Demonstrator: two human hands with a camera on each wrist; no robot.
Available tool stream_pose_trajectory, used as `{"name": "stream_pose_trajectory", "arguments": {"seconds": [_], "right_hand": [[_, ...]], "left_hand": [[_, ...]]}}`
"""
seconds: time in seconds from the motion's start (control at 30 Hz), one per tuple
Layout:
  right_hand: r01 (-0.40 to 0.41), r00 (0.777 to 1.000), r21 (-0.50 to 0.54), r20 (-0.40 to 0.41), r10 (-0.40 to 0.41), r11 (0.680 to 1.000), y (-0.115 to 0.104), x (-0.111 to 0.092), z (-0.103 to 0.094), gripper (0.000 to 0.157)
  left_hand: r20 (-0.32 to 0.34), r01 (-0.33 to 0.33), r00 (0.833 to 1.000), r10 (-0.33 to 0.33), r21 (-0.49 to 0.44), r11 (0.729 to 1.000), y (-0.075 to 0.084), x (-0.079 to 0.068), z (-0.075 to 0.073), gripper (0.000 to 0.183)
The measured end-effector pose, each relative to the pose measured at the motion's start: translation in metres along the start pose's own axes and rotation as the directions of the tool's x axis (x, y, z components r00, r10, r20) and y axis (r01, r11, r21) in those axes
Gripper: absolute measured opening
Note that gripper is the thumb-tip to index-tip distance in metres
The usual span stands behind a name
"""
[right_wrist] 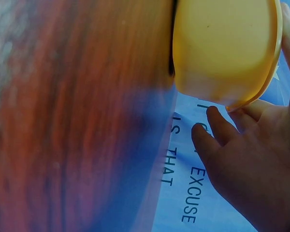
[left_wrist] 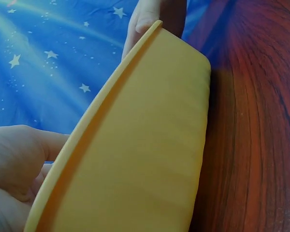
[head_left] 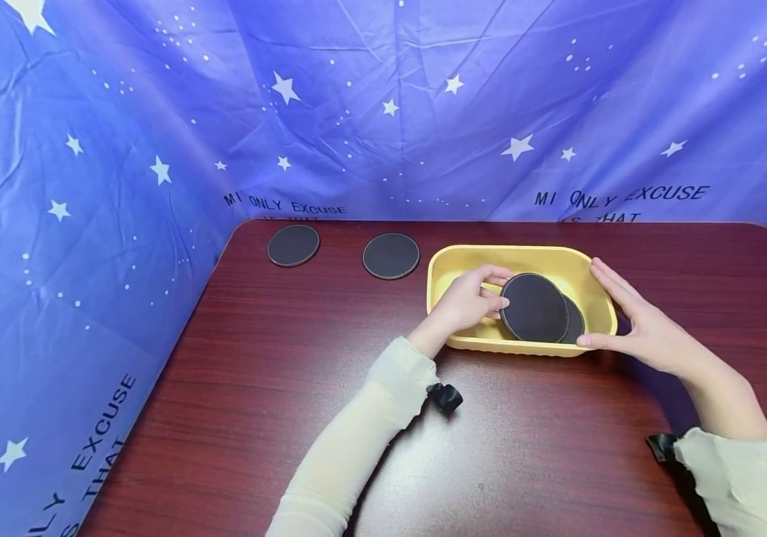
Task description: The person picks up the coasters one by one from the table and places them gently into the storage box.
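Note:
In the head view, my left hand (head_left: 466,300) reaches into a yellow plastic bin (head_left: 510,347) and pinches the left edge of a round black coaster (head_left: 534,307). That coaster is tilted inside the bin and partly covers another black coaster (head_left: 575,322) behind it. My right hand (head_left: 645,328) holds the bin's right end, its thumb on the near rim and its fingers at the far corner. The left wrist view shows the bin's outer wall (left_wrist: 130,130) hiding part of my left hand (left_wrist: 14,169). In the right wrist view, my right hand (right_wrist: 256,159) lies against the bin's end.
Two more black coasters, one at the left (head_left: 294,246) and one nearer the bin (head_left: 391,256), lie flat along the back of the dark red wooden table (head_left: 276,358). A blue curtain (head_left: 370,112) with white stars hangs behind the table and along its left side.

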State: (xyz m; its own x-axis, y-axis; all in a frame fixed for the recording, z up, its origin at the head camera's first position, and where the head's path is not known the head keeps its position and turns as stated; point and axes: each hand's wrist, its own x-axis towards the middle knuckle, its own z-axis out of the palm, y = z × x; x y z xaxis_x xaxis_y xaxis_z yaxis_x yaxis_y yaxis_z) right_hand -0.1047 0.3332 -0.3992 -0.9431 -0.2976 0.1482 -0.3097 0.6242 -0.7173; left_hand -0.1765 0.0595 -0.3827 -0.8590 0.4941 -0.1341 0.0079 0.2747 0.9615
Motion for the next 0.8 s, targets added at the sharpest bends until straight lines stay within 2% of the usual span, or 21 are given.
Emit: {"name": "stream_pose_trajectory", "arguments": {"seconds": [0.27, 0.43, 0.8], "right_hand": [[0.01, 1.0, 0.01, -0.004, -0.01, 1.0, -0.0009, 0.0, 0.0003, 0.106], [0.012, 1.0, 0.013, -0.009, -0.011, 1.0, -0.0009, -0.0005, 0.001, 0.106], [0.0, 1.0, 0.007, -0.002, 0.0, 1.0, -0.0022, -0.0004, 0.0006, 0.106]], "left_hand": [[-0.004, 0.022, 1.0, -0.022, 0.003, 1.0, -0.0025, -0.0003, -0.0003, 0.045], [0.005, 0.023, 1.0, -0.023, 0.038, 0.999, -0.0043, -0.0001, 0.0002, 0.042], [0.103, 0.04, 0.993, -0.054, 0.129, 0.991, -0.0045, 0.0009, -0.0016, 0.043]]}}
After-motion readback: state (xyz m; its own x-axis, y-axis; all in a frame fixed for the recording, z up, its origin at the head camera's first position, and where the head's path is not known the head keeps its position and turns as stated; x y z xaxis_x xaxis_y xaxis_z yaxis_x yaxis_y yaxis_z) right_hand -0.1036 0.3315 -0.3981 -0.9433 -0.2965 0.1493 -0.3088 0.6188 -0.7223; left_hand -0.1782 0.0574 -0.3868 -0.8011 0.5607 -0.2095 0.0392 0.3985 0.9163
